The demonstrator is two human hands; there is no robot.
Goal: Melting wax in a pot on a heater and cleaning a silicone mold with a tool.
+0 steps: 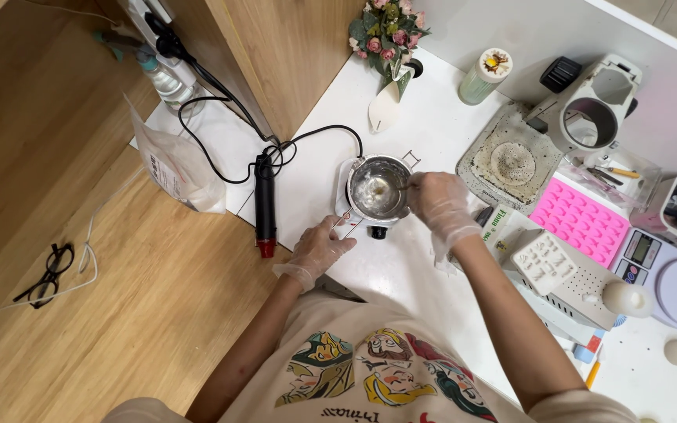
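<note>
1. Gloves covered both hands as we worked at the white table (401, 266).
2. Our left hand (319, 249) pinched the handle of the metal pot (379, 188), mid-table.
3. Our right hand (440, 202) gripped a thin stirrer (399, 188) dipped into the pot.
4. Right of us lay a pink mold (581, 223).

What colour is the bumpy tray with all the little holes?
The silicone mould tray is bright pink, seen in the head view.

Gloved hands (442, 202) at steel pot (380, 188)
</note>
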